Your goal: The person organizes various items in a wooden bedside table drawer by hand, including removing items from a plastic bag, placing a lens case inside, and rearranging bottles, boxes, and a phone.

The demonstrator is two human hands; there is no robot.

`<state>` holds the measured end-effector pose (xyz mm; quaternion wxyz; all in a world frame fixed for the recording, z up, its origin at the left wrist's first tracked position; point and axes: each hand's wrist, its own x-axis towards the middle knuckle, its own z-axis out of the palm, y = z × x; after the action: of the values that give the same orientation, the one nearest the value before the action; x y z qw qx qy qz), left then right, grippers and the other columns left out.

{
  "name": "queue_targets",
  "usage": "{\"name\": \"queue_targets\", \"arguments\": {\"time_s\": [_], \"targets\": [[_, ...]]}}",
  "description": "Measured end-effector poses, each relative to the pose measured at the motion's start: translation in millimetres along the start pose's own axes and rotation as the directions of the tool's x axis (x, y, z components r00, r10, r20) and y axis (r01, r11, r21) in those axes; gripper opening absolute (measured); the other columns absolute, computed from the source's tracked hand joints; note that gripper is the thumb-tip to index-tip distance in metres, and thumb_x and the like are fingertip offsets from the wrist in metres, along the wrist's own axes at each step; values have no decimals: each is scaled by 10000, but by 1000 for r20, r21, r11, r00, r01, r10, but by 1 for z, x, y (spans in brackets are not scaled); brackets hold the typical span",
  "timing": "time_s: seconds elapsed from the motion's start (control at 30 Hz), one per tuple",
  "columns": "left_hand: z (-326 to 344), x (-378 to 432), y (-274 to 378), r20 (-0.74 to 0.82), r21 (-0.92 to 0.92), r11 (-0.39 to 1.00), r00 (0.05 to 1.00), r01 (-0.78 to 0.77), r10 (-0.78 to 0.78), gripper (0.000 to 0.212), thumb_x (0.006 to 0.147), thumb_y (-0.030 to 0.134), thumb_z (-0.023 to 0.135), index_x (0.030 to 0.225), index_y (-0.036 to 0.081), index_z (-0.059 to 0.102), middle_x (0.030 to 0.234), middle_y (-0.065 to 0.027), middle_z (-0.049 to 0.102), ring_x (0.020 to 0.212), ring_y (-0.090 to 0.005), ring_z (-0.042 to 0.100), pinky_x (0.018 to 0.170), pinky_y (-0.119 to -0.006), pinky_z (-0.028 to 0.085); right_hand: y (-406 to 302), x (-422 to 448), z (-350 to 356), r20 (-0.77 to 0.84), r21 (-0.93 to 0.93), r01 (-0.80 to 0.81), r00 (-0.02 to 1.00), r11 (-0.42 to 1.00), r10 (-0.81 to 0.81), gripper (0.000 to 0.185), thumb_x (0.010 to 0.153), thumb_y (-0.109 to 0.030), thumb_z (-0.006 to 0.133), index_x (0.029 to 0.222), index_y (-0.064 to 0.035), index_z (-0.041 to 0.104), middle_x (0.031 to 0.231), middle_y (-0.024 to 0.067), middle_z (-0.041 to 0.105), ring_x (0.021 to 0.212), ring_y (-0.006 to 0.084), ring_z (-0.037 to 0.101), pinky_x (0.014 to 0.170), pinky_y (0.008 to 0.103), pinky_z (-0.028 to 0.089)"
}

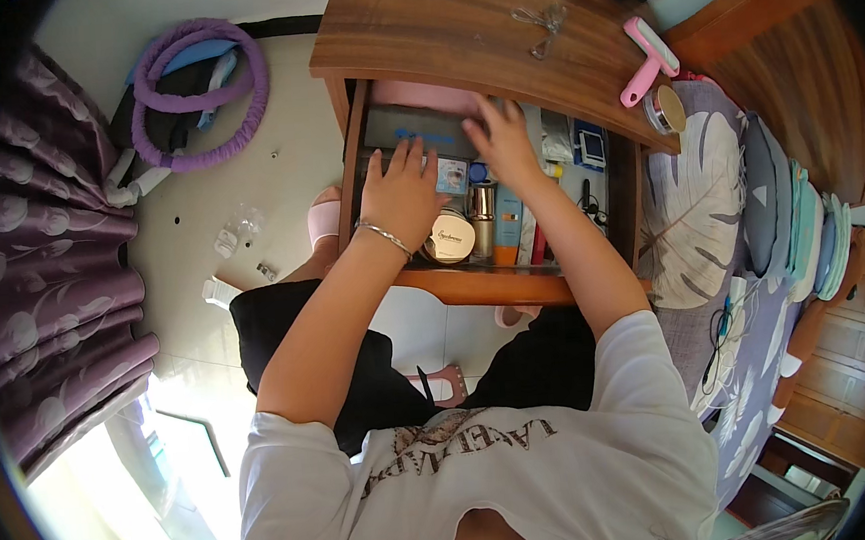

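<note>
Both my hands reach into a pulled-out wooden drawer (509, 289). My left hand (403, 189), with a silver bangle at the wrist, lies palm down, fingers spread, at the near edge of a grey translucent case (423, 131). Beside it are a small blue-and-white box (451, 175) and a round gold compact (451, 236). My right hand (502, 141) has its fingertips at the case's right end, by a pink item (424, 97) at the back; whether it grips anything is hard to tell. A gold bottle (482, 221) and a blue-and-orange tube (507, 227) stand nearer the drawer front.
On the wooden cabinet top (423, 22) lie a coiled cable (542, 25), a pink-handled brush (647, 59) and a round jar (664, 109). A bed with pillows (698, 191) adjoins on the right. Purple hoop (264, 116) and small litter are on the floor at left.
</note>
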<state>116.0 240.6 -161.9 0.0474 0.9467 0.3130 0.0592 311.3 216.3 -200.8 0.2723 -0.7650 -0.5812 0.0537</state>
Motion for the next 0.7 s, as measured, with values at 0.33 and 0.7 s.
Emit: {"name": "queue_targets", "arguments": {"time_s": [0.33, 0.7], "targets": [[-24, -19, 11, 202, 47, 997, 978, -58, 48, 377, 844, 373, 512, 1053, 66, 575, 1036, -100, 598, 986, -234, 560, 942, -453, 358, -8, 4, -3, 218, -352, 301, 947, 886, -235, 453, 867, -351, 511, 1304, -291, 406, 1366, 88, 357, 1246, 333, 335, 1013, 471, 287], [-32, -15, -14, 178, 64, 993, 980, -102, 89, 327, 842, 323, 515, 1062, 92, 584, 993, -85, 606, 923, -246, 582, 885, -414, 405, 47, -69, -148, 179, -157, 118, 980, 980, -90, 208, 771, -95, 593, 969, -33, 593, 1076, 146, 558, 1006, 319, 524, 851, 380, 437]]}}
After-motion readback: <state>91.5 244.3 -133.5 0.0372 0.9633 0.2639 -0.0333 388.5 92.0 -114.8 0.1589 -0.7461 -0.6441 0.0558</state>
